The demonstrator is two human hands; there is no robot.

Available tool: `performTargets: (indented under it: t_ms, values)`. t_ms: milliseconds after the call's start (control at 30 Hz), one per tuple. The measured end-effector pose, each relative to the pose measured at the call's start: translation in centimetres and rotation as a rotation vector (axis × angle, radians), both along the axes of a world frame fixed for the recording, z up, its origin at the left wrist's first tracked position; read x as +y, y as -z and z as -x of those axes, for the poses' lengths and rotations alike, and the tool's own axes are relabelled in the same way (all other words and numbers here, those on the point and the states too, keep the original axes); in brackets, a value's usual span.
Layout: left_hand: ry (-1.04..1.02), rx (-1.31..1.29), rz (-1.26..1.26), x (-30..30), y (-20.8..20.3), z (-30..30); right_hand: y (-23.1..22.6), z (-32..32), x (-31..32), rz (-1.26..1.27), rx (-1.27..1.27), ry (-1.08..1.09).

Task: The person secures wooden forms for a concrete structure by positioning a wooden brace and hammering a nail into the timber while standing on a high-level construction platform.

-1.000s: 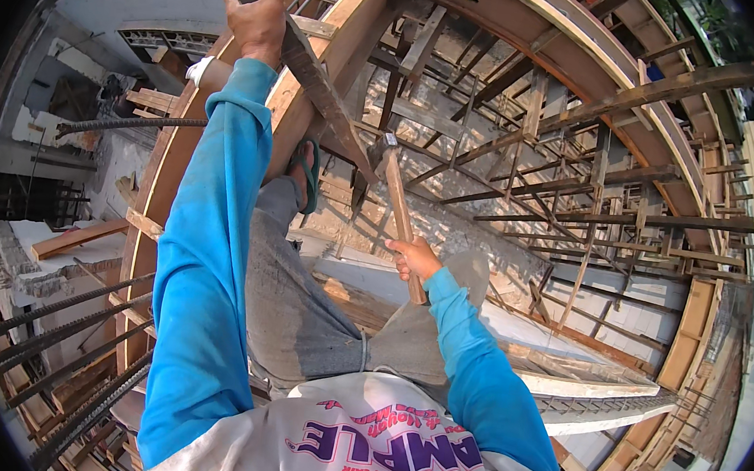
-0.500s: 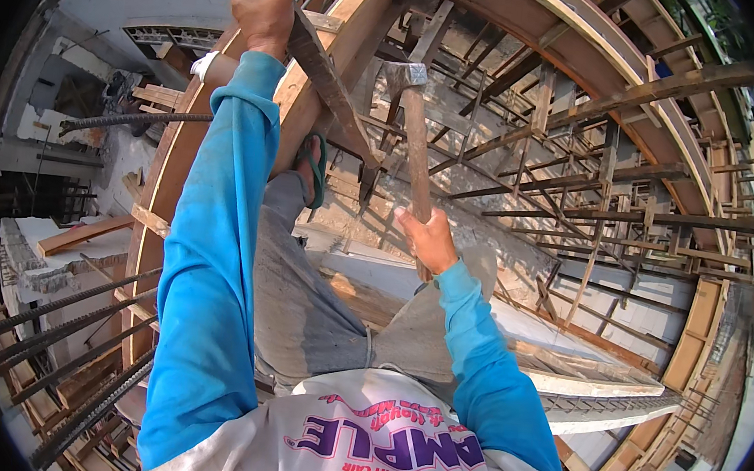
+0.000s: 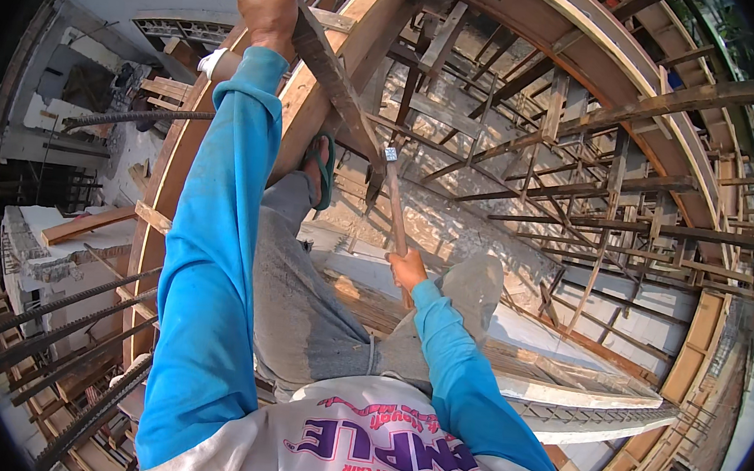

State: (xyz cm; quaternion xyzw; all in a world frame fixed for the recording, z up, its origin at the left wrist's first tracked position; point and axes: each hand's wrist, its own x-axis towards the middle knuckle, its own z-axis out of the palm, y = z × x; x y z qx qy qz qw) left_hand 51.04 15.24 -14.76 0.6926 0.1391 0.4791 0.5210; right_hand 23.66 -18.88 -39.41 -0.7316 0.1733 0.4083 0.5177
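I see the left hand (image 3: 269,11) gripping a plank (image 3: 332,79) that slants away to its lower right. The right hand (image 3: 408,270) clasps a hammer (image 3: 397,203), its head beyond that hand, just beside the plank's far end.

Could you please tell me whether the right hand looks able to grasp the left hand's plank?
Probably not: the right hand is wrapped around the hammer handle, so hardly looks free for the plank.
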Motion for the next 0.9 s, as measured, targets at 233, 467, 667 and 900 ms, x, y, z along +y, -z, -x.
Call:
performTargets:
  t_ms: [233,467,667,900]
  values:
    - [-0.027,-0.047,0.039,-0.4,-0.3,-0.4,-6.2,-3.7,-2.7,-0.427,0.366,0.195]
    - [-0.049,-0.012,-0.025,0.4,0.0,1.5,-23.0,-8.4,1.1,-0.649,-0.581,0.162]
    - [0.019,0.014,0.132,-0.1,-0.7,1.7,-13.9,-8.3,3.4,-0.649,-0.985,0.386]
    - [-0.044,0.072,0.105,1.1,-0.4,1.9,-0.5,1.7,-0.3,0.026,0.027,0.013]
